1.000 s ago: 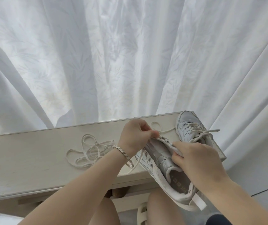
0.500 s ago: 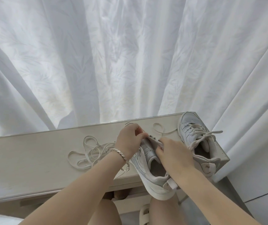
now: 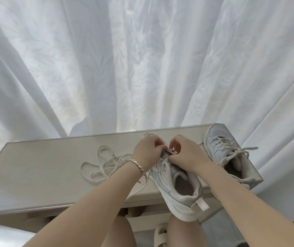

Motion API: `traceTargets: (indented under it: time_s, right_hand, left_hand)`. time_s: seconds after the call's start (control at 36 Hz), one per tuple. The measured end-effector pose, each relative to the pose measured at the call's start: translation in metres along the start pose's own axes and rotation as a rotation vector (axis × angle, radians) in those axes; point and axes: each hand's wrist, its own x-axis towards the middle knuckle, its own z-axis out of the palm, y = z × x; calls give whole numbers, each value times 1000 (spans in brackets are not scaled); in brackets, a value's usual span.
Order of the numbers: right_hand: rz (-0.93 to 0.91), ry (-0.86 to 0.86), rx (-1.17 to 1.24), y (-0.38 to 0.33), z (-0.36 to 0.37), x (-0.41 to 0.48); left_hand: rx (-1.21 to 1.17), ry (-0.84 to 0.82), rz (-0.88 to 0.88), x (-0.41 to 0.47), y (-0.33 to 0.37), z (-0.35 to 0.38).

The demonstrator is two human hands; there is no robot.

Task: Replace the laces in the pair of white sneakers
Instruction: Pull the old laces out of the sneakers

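Observation:
A white sneaker [image 3: 176, 186] lies over the near edge of the pale table [image 3: 35, 168], heel toward me, its opening facing up. My left hand [image 3: 148, 150] grips the sneaker's eyelet area with curled fingers. My right hand [image 3: 187, 154] pinches the same spot from the right; whether a lace end is between the fingers I cannot tell. A lace strand hangs from under my left hand past the bracelet. A loose lace [image 3: 101, 164] lies coiled on the table to the left. The second sneaker [image 3: 226, 150], laced and untied, stands at the table's right end.
White curtains [image 3: 142, 59] hang right behind the table. My knees and a pale sandal [image 3: 160, 234] show below the table edge. The table's right corner ends just beyond the second sneaker.
The sneaker has swung upright and moved farther onto the table. My right hand left the heel side and came up to the eyelets, meeting my left hand there.

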Motion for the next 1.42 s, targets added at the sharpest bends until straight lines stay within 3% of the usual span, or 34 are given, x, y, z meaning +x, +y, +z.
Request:
traceTargets:
  time_s: [0.25, 0.44, 0.69, 0.89, 1.06, 1.22, 1.42]
  right_hand:
    - [69, -108, 259, 5, 0, 3]
    - [94, -183, 276, 6, -1, 7]
    - [87, -65, 315, 5, 2, 1]
    - [99, 64, 338, 7, -3, -6]
    - [231, -178, 135, -8, -30, 2]
    - [300, -324, -59, -26, -39, 13]
    - [618, -573, 94, -25, -43, 31]
  left_hand:
    - [8, 21, -5, 0, -1, 3]
    - [24, 113, -97, 3, 3, 13]
    - [-62, 269, -184, -1, 4, 24]
    - [-124, 177, -62, -6, -6, 14]
    - [-96, 103, 44, -11, -9, 7]
    - [-131, 118, 41, -15, -7, 11]
    - [-238, 48, 11, -21, -2, 8]
